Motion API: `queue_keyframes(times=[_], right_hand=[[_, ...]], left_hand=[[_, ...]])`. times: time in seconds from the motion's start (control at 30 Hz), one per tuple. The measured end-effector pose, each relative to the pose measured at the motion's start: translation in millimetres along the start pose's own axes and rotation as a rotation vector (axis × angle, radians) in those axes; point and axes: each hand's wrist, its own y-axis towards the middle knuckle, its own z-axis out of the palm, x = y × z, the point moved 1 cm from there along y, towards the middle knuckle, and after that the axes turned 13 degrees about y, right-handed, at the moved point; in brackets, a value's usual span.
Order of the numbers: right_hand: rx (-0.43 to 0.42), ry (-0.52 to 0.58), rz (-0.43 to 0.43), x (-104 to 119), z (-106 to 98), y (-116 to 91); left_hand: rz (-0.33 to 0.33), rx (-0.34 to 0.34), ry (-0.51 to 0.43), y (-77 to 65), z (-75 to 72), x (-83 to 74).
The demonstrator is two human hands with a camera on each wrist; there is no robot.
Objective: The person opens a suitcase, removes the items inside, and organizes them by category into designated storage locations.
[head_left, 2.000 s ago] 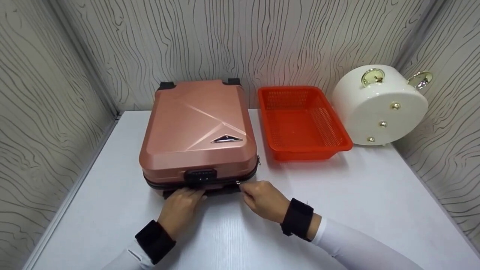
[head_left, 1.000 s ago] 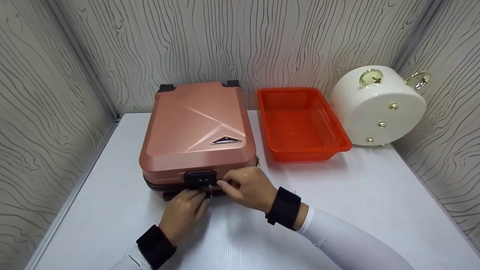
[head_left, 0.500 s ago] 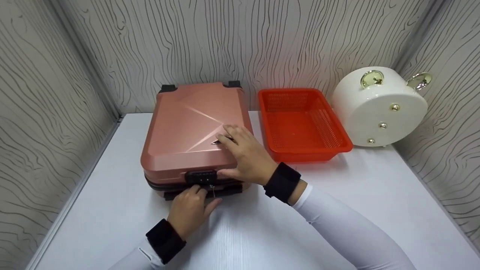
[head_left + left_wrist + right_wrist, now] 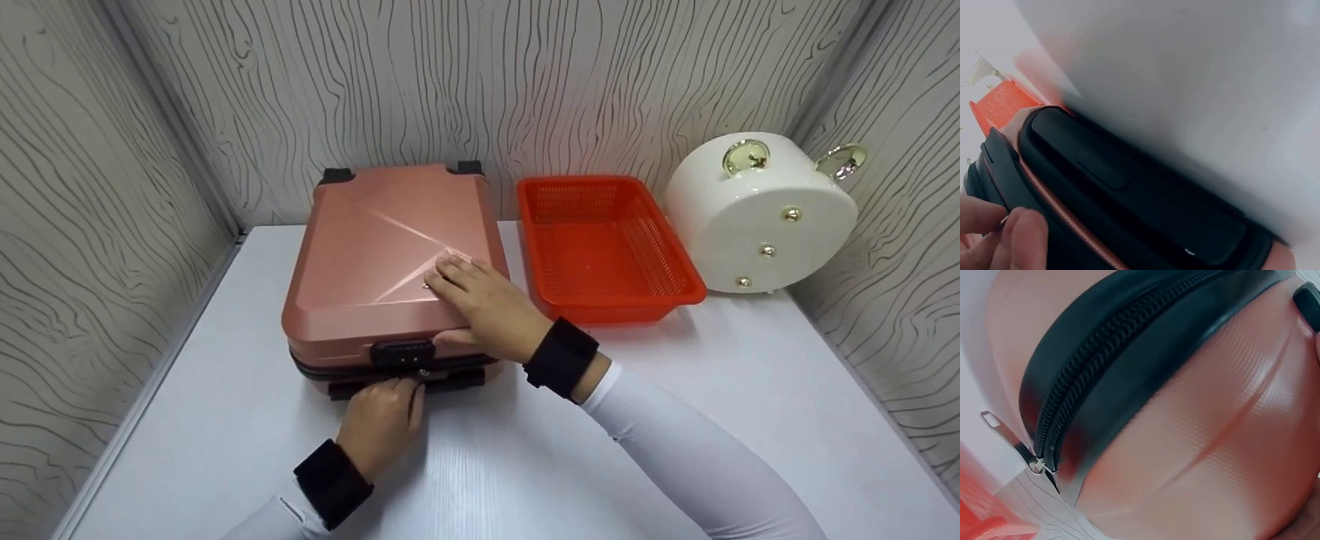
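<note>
A rose-pink hard-shell suitcase (image 4: 367,255) lies flat on the white table, its black lock (image 4: 397,352) facing the front. My left hand (image 4: 379,420) is at the front seam, below the lock. In the left wrist view, its thumb and finger pinch a small metal zipper pull (image 4: 1002,223), mostly covered by the fingertips. My right hand (image 4: 495,311) rests with extended fingers on the lid's front right part, over the triangular badge. A second zipper pull (image 4: 1005,434) hangs from the black zipper (image 4: 1112,343) in the right wrist view.
A red plastic basket (image 4: 551,306) stands close to the suitcase's right side. Farther right, a round white case (image 4: 750,225) with gold knobs and rings leans near the corner. Wood-patterned panels (image 4: 585,82) enclose the table at the back and sides.
My right hand drew a zipper pull leftward along the front seam to the lock, released it and settled on the lid. My left hand shifted slightly right and took hold of that pull.
</note>
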Motion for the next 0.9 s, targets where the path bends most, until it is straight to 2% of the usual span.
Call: queue_keyframes(times=[0.3, 0.5, 0.6, 0.73, 0.9], right_hand=[[0.019, 0.061, 0.008, 1, -1, 0], [0.024, 0.093, 0.011, 0, -3, 0], [0.02, 0.103, 0.012, -1, -4, 0], [0.019, 0.105, 0.017, -2, -4, -1], [0.034, 0.113, 0.017, -3, -3, 0]], left_hand=[[0.043, -0.069, -0.019, -2.8, -7.9, 5.3], [0.04, -0.074, -0.016, -4.9, -14.1, 12.4], [0.022, -0.09, -0.018, -7.3, -16.9, 19.7], [-0.035, -0.105, -0.022, -13.8, -21.5, 31.9], [-0.123, -0.053, 0.009, -25.3, -34.1, 53.3]])
